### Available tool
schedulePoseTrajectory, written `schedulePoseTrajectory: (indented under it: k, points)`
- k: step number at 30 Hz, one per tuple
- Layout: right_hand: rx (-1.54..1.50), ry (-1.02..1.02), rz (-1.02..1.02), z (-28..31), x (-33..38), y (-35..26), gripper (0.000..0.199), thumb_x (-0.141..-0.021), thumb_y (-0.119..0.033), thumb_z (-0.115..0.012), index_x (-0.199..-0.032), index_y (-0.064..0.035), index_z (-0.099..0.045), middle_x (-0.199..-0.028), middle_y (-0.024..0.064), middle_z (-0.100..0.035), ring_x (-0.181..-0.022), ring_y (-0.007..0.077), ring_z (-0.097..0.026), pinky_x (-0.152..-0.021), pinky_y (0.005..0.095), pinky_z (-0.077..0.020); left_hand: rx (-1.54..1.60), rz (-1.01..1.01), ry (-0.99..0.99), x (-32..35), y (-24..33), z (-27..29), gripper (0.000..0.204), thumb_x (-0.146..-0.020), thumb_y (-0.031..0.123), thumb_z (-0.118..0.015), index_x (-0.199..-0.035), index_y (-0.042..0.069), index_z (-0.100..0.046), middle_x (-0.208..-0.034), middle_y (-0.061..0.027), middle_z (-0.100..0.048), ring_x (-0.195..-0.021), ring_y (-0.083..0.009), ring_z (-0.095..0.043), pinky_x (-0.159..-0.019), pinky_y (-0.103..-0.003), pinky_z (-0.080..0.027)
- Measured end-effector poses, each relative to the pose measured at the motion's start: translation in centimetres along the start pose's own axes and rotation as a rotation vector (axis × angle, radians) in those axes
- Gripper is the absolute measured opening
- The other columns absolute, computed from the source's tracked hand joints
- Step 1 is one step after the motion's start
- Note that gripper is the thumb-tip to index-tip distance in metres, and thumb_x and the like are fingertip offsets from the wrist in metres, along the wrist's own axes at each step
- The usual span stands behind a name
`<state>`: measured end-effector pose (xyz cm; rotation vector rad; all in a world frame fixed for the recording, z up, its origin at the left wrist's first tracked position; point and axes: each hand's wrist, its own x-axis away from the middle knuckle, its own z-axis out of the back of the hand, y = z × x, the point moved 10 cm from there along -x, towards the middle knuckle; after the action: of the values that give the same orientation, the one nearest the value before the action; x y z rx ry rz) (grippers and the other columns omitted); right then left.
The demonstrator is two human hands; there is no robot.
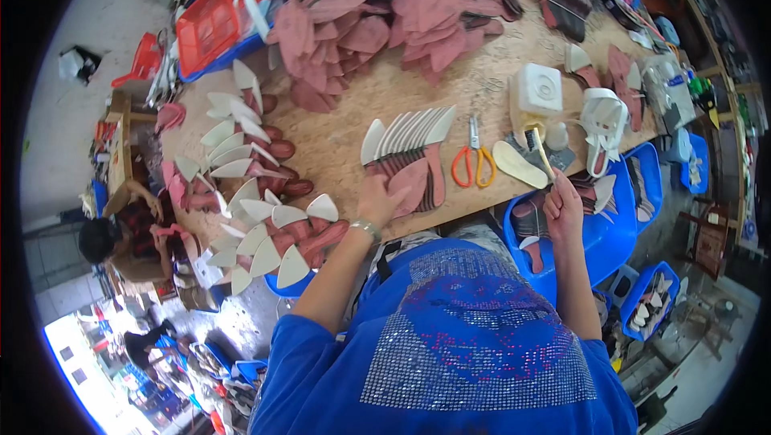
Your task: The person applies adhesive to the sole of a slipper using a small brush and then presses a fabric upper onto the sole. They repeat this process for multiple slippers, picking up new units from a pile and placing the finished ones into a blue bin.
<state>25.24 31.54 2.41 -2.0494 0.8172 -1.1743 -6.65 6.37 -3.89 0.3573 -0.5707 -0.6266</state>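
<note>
A fanned row of shoe insoles [412, 134] with pale ends and reddish-brown bodies lies at the table's near edge. My left hand [381, 202] grips the left side of this row, thumb across a reddish piece and the other fingers partly hidden. Pinched in my right hand [564, 208] is a brush [543, 154] with a light handle and dark bristles. Its head is beside a white plastic container [538, 91] with an opening low on its front. A single cream insole [518, 164] and orange-handled scissors [475, 158] lie between the row and the brush.
Heaps of reddish insoles [325, 41] cover the table's far side. More pale-tipped insoles [261, 246] lie at the left. A white clip-like holder [602, 126] stands right of the container. Blue bins [606, 242] sit below the right edge. Another person [132, 230] works at far left.
</note>
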Motion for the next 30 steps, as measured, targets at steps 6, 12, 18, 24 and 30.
schedulePoseTrajectory:
  k: [6,12,18,24,30]
  points:
    - [0.3,0.183,0.13,7.6,-0.6,-2.8,0.028,-0.088,-0.019,-0.061,-0.108,0.0011,-0.063,-0.054,-0.0059,-0.044,-0.04,0.0013,-0.033,-0.035,0.0191,-0.0229,-0.153,-0.047,0.117,-1.6,2.8,-0.1,0.047,-0.073,0.04,-0.073,-0.098,0.002,-0.061,-0.094,-0.0156,-0.062,-0.084,-0.027,-0.06,-0.072,-0.038,-0.048]
    - [0.965,0.19,0.443,7.6,-3.6,-4.3,0.025,-0.084,-0.021,-0.064,-0.1,-0.0026,-0.069,-0.073,0.0062,-0.067,-0.065,0.0122,-0.061,-0.059,0.0266,-0.0463,-0.051,-0.07,-0.323,-2.9,1.1,-2.6,0.04,-0.077,0.035,-0.069,-0.097,0.001,-0.062,-0.079,-0.0117,-0.065,-0.067,-0.0249,-0.062,-0.063,-0.037,-0.048]
    - [1.375,0.137,0.504,6.1,-8.9,-3.8,0.025,-0.082,-0.029,-0.061,-0.098,-0.0108,-0.069,-0.082,0.0163,-0.067,-0.074,0.0312,-0.065,-0.066,0.0401,-0.0512,0.402,0.011,-0.419,1.7,9.7,3.8,0.029,-0.084,0.024,-0.062,-0.101,0.0,-0.06,-0.081,-0.0067,-0.064,-0.061,-0.0136,-0.061,-0.052,-0.026,-0.047]
    - [1.614,0.093,0.631,2.9,-11.1,-3.5,0.02,-0.083,-0.028,-0.056,-0.086,-0.0136,-0.07,-0.075,0.0144,-0.066,-0.068,0.0325,-0.065,-0.062,0.0433,-0.0523,0.946,0.055,-0.409,3.0,16.0,1.6,0.024,-0.087,0.014,-0.057,-0.105,-0.001,-0.054,-0.084,-0.0079,-0.064,-0.068,-0.0167,-0.066,-0.057,-0.026,-0.055]
    - [1.701,0.067,0.64,2.8,-10.6,-3.6,0.019,-0.083,-0.027,-0.056,-0.082,-0.0136,-0.069,-0.071,0.0129,-0.065,-0.064,0.0322,-0.064,-0.058,0.0442,-0.0517,1.286,0.192,-0.476,3.6,17.2,-5.3,0.013,-0.089,0.011,-0.054,-0.098,0.002,-0.052,-0.086,-0.0116,-0.064,-0.073,-0.0207,-0.067,-0.062,-0.028,-0.057]
